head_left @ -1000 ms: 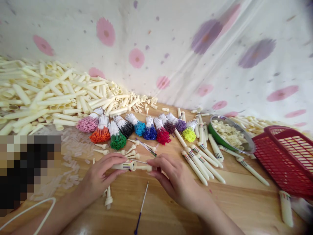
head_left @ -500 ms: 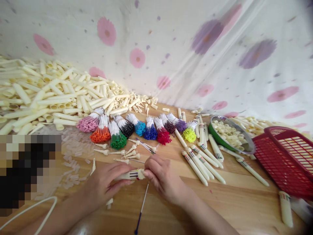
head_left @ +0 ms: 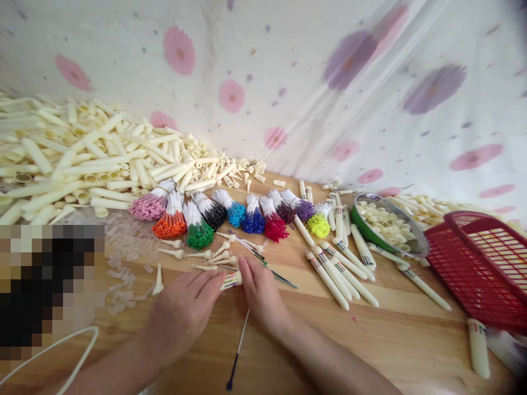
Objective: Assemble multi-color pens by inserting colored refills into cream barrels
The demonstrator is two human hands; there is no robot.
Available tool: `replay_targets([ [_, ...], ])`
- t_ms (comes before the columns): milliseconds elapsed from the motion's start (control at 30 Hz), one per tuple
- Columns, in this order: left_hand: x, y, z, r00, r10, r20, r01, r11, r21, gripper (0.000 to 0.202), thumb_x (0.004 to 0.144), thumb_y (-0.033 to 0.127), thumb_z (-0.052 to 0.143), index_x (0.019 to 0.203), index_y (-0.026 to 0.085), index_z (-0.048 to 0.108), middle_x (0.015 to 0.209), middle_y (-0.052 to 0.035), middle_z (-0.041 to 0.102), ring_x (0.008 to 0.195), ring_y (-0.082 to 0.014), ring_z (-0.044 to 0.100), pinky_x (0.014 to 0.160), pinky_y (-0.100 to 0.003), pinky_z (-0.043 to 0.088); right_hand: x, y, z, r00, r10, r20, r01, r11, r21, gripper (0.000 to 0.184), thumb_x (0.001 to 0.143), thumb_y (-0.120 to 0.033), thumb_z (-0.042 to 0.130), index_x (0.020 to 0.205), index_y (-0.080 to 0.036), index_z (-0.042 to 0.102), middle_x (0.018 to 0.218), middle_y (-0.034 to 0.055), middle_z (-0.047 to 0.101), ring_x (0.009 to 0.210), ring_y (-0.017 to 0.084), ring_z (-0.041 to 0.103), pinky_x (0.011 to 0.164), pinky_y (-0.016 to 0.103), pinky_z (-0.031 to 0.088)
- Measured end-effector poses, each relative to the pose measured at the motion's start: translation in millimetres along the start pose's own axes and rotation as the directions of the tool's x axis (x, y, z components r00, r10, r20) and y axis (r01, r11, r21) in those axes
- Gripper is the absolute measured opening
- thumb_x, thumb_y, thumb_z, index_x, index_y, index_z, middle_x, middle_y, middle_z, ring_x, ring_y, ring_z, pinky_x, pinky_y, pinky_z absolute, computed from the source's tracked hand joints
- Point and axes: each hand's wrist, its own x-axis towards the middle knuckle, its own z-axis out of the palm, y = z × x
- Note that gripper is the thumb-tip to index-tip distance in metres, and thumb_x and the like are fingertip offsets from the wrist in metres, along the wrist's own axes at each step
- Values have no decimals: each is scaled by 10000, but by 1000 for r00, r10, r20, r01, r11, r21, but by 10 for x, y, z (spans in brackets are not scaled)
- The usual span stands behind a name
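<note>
Pinching the multicolour pen (head_left: 231, 281) at the view's seven o'clock, the left hand (head_left: 185, 307) steadies it. At its end the right hand (head_left: 261, 296) has fingers together; whether they grip cannot be told. Straight, even pressure is advisable, clear of the refill (head_left: 237, 355) at the pen's six o'clock.

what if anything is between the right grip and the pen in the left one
Nothing visible: the left grip holds the pen, and the right grip is right at its exposed end. The blue-ended refill lies below, not between them.
</note>
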Motion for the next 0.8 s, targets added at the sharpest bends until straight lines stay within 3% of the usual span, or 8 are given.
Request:
replay_targets([
  [67, 20, -12, 7, 999, -41, 23, 42, 997, -58, 198, 876, 142, 447, 974, 165, 618, 871, -73, 726, 786, -217, 681, 721, -325, 517, 23, 20, -31, 998, 27, 48, -31, 995, 95, 416, 927, -450, 299, 589, -219, 375, 524, -12, 437, 490, 123, 380, 478, 250, 310],
  [167, 25, -6, 20, 943, -265, 199, 319, 891, -323, 162, 879, 275, 489, 968, 203, 605, 882, -48, 717, 779, -198, 673, 666, -287, 522, 50, 23, -110, 997, 13, 70, -32, 960, 277, 461, 925, -528, 280, 602, -215, 380, 515, -32, 400, 478, 108, 367, 458, 231, 303],
  [233, 23, 24, 22, 834, -381, 400, 546, 680, -490, 213, 890, 366, 464, 988, 221, 586, 830, -22, 708, 670, -163, 654, 575, -248, 507, 61, 18, -165, 999, 20, 40, -33, 928, 371, 502, 922, -569, 254, 598, -209, 387, 515, -34, 394, 474, 99, 363, 452, 224, 301],
  [300, 24, 63, 22, 726, -401, 559, 688, 427, -587, 299, 900, 443, 406, 1005, 219, 574, 785, -15, 692, 553, -131, 604, 477, -218, 468, 65, 21, -206, 999, 47, 11, -47, 910, 413, 530, 915, -592, 253, 578, -204, 385, 511, -34, 386, 469, 93, 351, 447, 222, 295],
  [367, 27, 95, 20, 651, -406, 642, 752, 227, -619, 393, 877, 533, 386, 976, 201, 574, 757, -21, 670, 482, -107, 545, 416, -200, 419, 57, 33, -227, 999, 53, 13, -54, 908, 416, 538, 908, -601, 271, 567, -201, 385, 512, -36, 379, 469, 90, 340, 448, 223, 291],
  [433, 26, 113, 15, 593, -414, 690, 784, 102, -613, 480, 822, 626, 410, 936, 189, 572, 730, -19, 643, 439, -85, 488, 385, -186, 375, 40, 44, -228, 999, 31, 36, -43, 911, 410, 533, 902, -605, 288, 572, -199, 390, 518, -38, 377, 476, 89, 338, 456, 223, 296],
  [600, -1, 100, 9, 518, -409, 751, 817, -24, -577, 536, 770, 697, 415, 935, 210, 566, 598, 40, 544, 394, -64, 386, 383, -174, 321, 33, -1, -204, 996, 11, 87, -52, 874, 484, 470, 860, -613, 399, 641, -197, 427, 572, -39, 408, 511, 90, 370, 483, 213, 346],
  [800, -34, 113, 74, 440, -394, 807, 846, -120, -519, 567, 701, 739, 472, 893, 214, 572, 535, 76, 409, 416, -54, 312, 383, -146, 231, 147, -106, -171, 991, -27, 133, -56, 811, 582, 441, 792, -609, 515, 809, -187, 644, 753, 28, 583, 705, 148, 526, 640, 257, 456],
])
